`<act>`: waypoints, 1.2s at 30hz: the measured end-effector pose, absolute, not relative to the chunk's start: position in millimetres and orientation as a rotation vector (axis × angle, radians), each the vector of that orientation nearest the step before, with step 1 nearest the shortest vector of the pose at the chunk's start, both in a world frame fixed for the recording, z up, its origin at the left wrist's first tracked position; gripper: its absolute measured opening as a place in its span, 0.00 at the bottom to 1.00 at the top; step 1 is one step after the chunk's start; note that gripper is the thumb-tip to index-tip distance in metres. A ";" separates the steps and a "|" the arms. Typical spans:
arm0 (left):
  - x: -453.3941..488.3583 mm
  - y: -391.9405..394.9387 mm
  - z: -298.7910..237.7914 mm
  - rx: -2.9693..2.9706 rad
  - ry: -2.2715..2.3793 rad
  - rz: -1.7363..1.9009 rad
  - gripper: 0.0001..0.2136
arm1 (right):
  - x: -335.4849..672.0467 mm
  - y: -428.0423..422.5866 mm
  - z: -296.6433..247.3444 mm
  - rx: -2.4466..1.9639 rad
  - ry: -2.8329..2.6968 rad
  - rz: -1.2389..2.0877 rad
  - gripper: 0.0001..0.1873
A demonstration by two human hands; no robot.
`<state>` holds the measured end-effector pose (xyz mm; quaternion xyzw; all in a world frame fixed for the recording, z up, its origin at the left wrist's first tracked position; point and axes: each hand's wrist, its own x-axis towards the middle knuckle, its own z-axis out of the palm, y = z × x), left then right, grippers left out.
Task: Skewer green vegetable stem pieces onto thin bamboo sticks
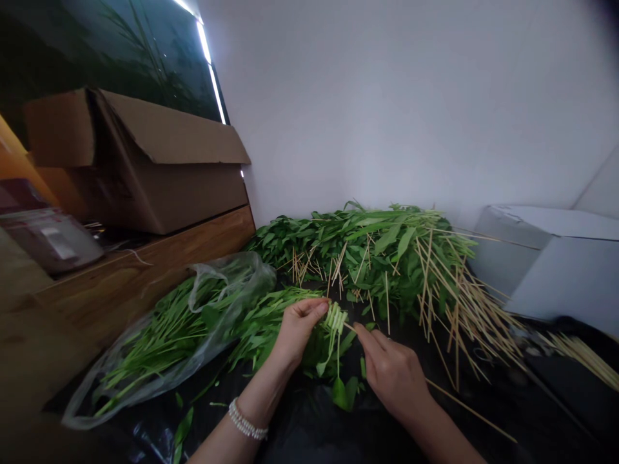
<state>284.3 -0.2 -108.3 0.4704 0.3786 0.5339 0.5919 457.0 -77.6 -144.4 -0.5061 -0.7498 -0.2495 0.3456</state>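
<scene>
Between the two hands, at the near side of the leafy heap, a row of pale green folded stems (335, 318) sits threaded side by side on a thin wooden skewer (471, 410). The left hand (300, 324) has its thumb and forefinger brought together in a pinch at the upper left end of the folded stems; whether they also touch the skewer's tip cannot be made out. The right hand (393, 367) has its fingers curled closed around the skewer, just beside the lower right end of the stems, with bare wood showing between. The skewer's long axis runs slantwise, from the left fingertips down and to the right, passing beneath the right hand and coming out beyond it toward the lower right. The folded stems lie crosswise to it, and from them a leaf (341, 394) hangs toward the wearer.

Just beyond and left of the left hand lie loose greens (268, 317), with a clear plastic bag (193, 380) of more stems farther left. Behind both hands stretches the leafy heap (387, 238), many skewers (464, 309) sticking out at its right, near a white box (570, 264).
</scene>
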 end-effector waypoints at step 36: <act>273.6 2.9 -107.7 1.066 0.846 1.117 0.12 | 456.4 -80.9 -141.3 -1.339 -1.892 -0.680 0.19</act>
